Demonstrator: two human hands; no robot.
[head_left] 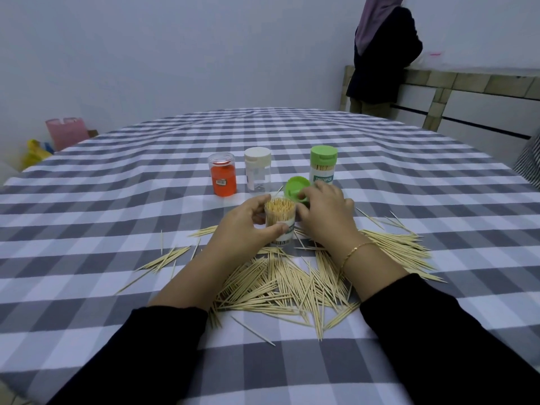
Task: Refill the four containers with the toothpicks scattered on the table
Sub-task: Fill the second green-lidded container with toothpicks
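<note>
— Wooden toothpicks (292, 285) everywhere, I see. Where do you have your hands?

— Middle of the frame. My left hand (248, 229) is wrapped round the open container (280, 222), thumb across its label and fingers curled behind it. It stands upright on the checked tablecloth (102, 229), packed to the brim with toothpicks standing on end.

— And the right one?

— My right hand (324, 214) sits just beside that container, on its right. The fingertips pinch the green lid (296, 192), which is tilted so its hollow underside faces me, just above and right of the container's mouth.

— The other containers?

— Three in a row higher in the frame, all upright and capped. The orange container (223, 178) with a clear cap is at the left, the white-capped container (257, 168) in the middle looks clear and empty at the bottom, and the green-capped container (323, 165) at the right shows toothpicks through its wall.

— How much is left loose?

— A thick heap lies between my forearms in the lower centre, spreading rightwards past my wrist, with thinner scatterings to the left.

— Anyone else about?

— A person (382, 54) stands at the upper right, back turned, by a counter (467, 80).
</note>
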